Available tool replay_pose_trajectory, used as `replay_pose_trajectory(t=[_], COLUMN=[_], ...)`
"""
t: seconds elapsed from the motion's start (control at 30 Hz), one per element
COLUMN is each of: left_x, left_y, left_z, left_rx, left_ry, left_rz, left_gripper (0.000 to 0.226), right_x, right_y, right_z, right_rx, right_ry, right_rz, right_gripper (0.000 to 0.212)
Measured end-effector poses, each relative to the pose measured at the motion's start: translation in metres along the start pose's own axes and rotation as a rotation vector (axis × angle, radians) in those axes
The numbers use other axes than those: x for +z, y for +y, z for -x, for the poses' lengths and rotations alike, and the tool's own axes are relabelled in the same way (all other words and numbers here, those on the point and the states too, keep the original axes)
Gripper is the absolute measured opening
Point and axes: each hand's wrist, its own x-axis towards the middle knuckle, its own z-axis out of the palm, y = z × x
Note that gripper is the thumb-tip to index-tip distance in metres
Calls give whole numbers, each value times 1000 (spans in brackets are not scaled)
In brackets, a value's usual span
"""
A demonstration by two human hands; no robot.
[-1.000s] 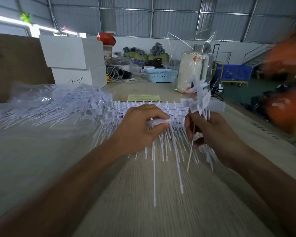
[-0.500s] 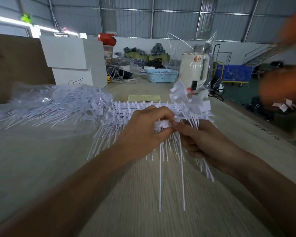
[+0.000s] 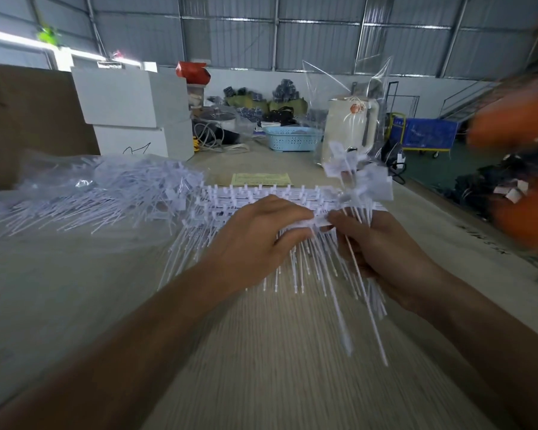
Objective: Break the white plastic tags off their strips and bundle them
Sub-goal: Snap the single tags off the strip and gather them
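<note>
The room is a warehouse with corrugated metal walls on steel framing above a white lower wall. Daylight enters through a strip opening at upper left. A long wood-grain table runs forward. At its far end stand two stacked white boxes, a blue basket and a cream kettle. A blue cart stands on the green floor beside a metal staircase.

On the table, the strips lie before both hands, a pile of loose tags to their left, a paper sheet behind them, and boxes, basket and kettle farther back.
</note>
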Motion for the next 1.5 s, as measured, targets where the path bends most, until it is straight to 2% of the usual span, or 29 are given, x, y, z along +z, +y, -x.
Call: replay_pose_trajectory(t=[0.17, 0.3, 0.43, 0.63, 0.77, 0.9, 1.03, 1.1, 1.13, 1.2, 1.27, 1.33, 1.4, 1.5], left_x=[-1, 1, 1, 0, 0, -3, -2, -1, -1, 0, 0, 1, 1, 4], left_y=[5, 8, 7, 4, 5, 6, 4, 2, 1, 0, -1, -1, 0, 4], left_z=[-1, -2, -4, -5, -5, -6, -3, -2, -2, -2, -2, -2, -2, -1], left_rx=[-1, -150, -326, -327, -384, -493, -638, -636, -623, -599, -606, -628, -627, -605], left_ry=[55, 32, 45, 10, -26, -81, -144, -124, -101, -53, -19, -1, -3, -8], left_rz=[31, 176, 415, 484, 586, 731, 946, 906, 851, 788, 826, 885, 905, 900], left_gripper=[19, 12, 22, 12, 11, 20, 23, 21, 19, 17, 20, 23, 24, 27], right_x=[2, 0, -1, -4, -9, -8, -17, -26, -29, -26, -17, -12, -11, -8], right_y=[4, 9, 11, 10, 12, 14, 9, 5, 3, 3, 7, 10, 10, 9], right_z=[-2, -5, -4, -8, -12, -11, -11, -15, -16, -14, -10, -9, -8, -9], right_rx=[-178, -282, -411, -278, -299, -315, -351, -279, -231, -113, -30, 3, 15, 3], right_ry=[19, 36, 33, -8, 35, 60, 244, 328, 325, 207, 49, -35, -59, -37], right_rz=[213, 322, 500, 265, 361, 421, 551, 395, 296, 133, 77, 85, 69, 11], right_gripper=[49, 48, 43, 42, 40, 42, 35, 25, 23, 17, 8, 6, 8, 23])
